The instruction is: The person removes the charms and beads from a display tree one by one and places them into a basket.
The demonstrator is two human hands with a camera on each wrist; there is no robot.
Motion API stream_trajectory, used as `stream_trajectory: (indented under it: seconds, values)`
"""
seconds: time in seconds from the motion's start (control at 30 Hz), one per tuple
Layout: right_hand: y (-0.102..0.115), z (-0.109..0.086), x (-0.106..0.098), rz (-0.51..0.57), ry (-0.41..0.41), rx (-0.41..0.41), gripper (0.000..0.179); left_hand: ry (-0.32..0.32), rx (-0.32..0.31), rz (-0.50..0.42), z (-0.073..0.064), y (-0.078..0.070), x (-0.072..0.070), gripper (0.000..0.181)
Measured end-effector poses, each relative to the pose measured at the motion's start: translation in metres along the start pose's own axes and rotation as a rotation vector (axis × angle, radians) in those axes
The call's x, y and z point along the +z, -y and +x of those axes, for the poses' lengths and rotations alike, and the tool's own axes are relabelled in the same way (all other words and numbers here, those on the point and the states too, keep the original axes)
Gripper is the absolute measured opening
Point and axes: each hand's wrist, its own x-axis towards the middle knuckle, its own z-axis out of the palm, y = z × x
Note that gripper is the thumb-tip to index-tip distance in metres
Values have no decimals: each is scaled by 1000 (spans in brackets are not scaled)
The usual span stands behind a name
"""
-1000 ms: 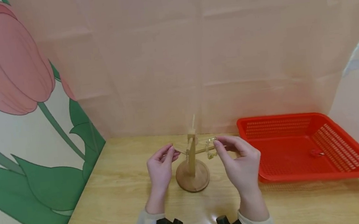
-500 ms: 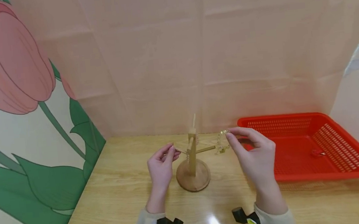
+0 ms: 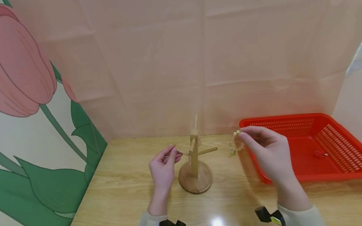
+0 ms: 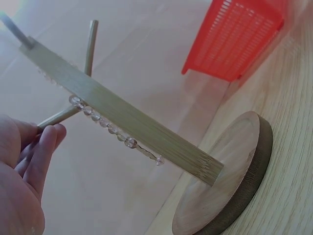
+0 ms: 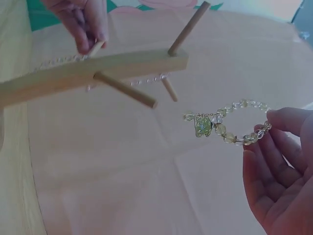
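Note:
A wooden bracelet stand with a round base and several pegs stands on the table. My left hand pinches the end of its left peg. A clear bead bracelet hangs on that peg beside the post, and more clear beads show on another peg. Between thumb and fingertips, my right hand holds a pale yellow bead bracelet. From it dangles a square wire-like charm. The bracelet is in the air, right of the stand's bare right peg.
To the right lies a red plastic basket, its left side partly behind my right hand. Inside it is a small red item. A pink cloth covers the back, and a tulip-printed panel rises on the left.
My right hand has carried the yellow bracelet rightward, off the end of the right peg and away from the stand. The left hand has stayed on its peg.

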Motion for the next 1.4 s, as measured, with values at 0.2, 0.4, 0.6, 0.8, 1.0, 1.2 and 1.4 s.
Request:
stream_trajectory:
  seconds: [0.2,0.4,0.6,0.8,1.0,1.2,1.4]
  values:
    - [-14,7,-24,-149,30,-2,20,-3,-6,7,-1,2,-1,17]
    - [-35,14,-50,-301,56,52,29,-5,-23,3,-1,0,-1,17]
    - [-47,20,-70,-380,86,123,35,-9,-28,4,-1,0,0,16]
    - [-54,31,-88,-457,117,105,32,-13,-33,9,0,1,0,16]
    - [-66,50,-106,-576,179,65,32,-19,-18,18,0,0,0,16]
    - [-83,63,-122,-676,268,88,41,-8,-3,21,0,0,-1,16]
    - [-106,70,-135,-738,355,48,29,-8,-1,11,0,1,-1,17]
